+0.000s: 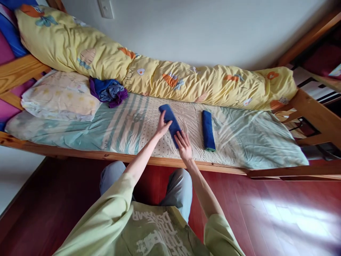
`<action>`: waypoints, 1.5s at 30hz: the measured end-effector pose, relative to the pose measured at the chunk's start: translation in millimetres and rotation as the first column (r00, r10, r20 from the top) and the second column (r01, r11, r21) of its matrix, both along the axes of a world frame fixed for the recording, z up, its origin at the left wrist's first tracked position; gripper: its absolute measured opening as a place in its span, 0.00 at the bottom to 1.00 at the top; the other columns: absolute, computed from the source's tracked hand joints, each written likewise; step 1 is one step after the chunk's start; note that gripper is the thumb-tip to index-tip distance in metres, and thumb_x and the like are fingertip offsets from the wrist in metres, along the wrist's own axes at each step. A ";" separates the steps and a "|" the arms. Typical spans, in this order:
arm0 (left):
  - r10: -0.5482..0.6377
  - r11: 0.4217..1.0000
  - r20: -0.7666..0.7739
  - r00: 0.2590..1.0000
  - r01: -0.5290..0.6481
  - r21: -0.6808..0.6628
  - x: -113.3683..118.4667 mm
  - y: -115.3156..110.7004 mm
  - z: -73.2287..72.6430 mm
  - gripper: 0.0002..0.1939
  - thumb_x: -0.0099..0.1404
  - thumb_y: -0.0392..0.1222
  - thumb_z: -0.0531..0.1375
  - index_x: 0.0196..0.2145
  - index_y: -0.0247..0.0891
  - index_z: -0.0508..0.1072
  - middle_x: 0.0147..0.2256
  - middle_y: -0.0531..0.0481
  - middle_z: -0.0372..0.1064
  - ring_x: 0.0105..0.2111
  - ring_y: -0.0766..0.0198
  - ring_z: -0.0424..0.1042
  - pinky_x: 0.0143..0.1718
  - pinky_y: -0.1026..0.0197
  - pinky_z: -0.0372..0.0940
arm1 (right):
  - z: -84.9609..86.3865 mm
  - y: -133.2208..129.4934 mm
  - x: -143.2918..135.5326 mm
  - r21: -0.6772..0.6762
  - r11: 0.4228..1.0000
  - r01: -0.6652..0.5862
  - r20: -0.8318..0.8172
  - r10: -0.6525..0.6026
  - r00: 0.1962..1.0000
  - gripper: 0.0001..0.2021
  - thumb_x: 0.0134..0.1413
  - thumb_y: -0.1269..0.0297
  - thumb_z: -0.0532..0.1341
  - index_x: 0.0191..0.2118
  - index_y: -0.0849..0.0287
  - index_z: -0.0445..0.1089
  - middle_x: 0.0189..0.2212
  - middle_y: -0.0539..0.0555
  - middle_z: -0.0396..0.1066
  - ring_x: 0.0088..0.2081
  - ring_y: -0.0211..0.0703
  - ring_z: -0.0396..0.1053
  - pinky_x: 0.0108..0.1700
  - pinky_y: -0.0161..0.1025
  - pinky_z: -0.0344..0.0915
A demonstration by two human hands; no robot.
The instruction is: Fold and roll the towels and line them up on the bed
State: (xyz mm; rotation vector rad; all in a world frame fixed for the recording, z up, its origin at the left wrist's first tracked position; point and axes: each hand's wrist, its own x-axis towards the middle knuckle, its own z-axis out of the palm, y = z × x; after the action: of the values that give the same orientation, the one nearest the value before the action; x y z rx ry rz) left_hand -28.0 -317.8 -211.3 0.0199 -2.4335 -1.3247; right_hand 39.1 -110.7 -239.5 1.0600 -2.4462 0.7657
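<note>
A narrow folded blue cloth (171, 119), possibly a towel, slants over the middle of the bed. My left hand (162, 127) grips its left edge, with the thumb across the top face. On the near end of the same cloth lies my right hand (184, 145), fingers stretched out flat; its thumb is hidden. To the right, a second blue cloth (208, 131), rolled into a neat bundle with a greenish edge at its near end, rests on the sheet apart from both hands. A crumpled heap of blue and purple cloths (109, 91) sits to the left, near the pillow.
A long yellow quilt (170, 80) is bunched along the wall. A pillow (62, 96) lies at the left end of the patterned sheet (245, 138). The wooden bed rail (223, 168) runs along the front, above a reddish floor (253, 213). My knees are close to the rail.
</note>
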 end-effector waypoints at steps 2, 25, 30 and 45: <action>-0.123 0.992 0.015 0.992 0.123 0.024 -32.7 33.4 9.1 0.35 0.73 0.42 0.57 0.74 0.39 0.53 0.74 0.37 0.42 0.74 0.53 0.44 0.73 0.46 0.48 | 2.7 30.5 -21.4 0.040 0.992 0.120 -0.033 -0.118 0.992 0.30 0.65 0.75 0.47 0.68 0.55 0.67 0.70 0.57 0.58 0.75 0.54 0.44 0.73 0.66 0.48; -0.347 0.917 -0.150 0.926 0.302 -0.261 178.9 -26.4 -95.2 0.18 0.74 0.33 0.53 0.55 0.39 0.78 0.58 0.46 0.73 0.64 0.62 0.68 0.70 0.51 0.60 | -95.3 92.0 -47.7 0.102 0.856 0.507 -0.100 -0.499 0.861 0.33 0.56 0.70 0.52 0.68 0.68 0.63 0.64 0.69 0.66 0.70 0.64 0.57 0.64 0.61 0.66; -0.333 0.918 -0.184 0.925 0.274 -0.286 181.0 -25.5 -104.9 0.18 0.73 0.31 0.54 0.55 0.37 0.77 0.59 0.46 0.72 0.64 0.61 0.67 0.70 0.51 0.59 | -90.4 85.9 -42.5 0.178 0.822 0.542 -0.114 -0.529 0.841 0.33 0.57 0.70 0.52 0.69 0.69 0.64 0.65 0.68 0.65 0.68 0.65 0.59 0.61 0.58 0.68; -0.354 0.911 -0.214 0.910 0.284 -0.298 183.3 -31.3 -99.1 0.19 0.72 0.29 0.54 0.56 0.40 0.75 0.59 0.47 0.72 0.63 0.59 0.68 0.68 0.47 0.63 | -64.0 66.7 -36.6 0.346 0.769 0.538 0.070 -0.593 0.802 0.34 0.57 0.75 0.52 0.70 0.64 0.64 0.70 0.64 0.57 0.67 0.57 0.61 0.68 0.51 0.61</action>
State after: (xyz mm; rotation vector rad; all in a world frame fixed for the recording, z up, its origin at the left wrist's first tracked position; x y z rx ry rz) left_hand 155.3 -349.1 -310.4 -0.6151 -2.4222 -1.0335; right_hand 2.4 -44.0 -303.4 0.2775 -2.8775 0.2818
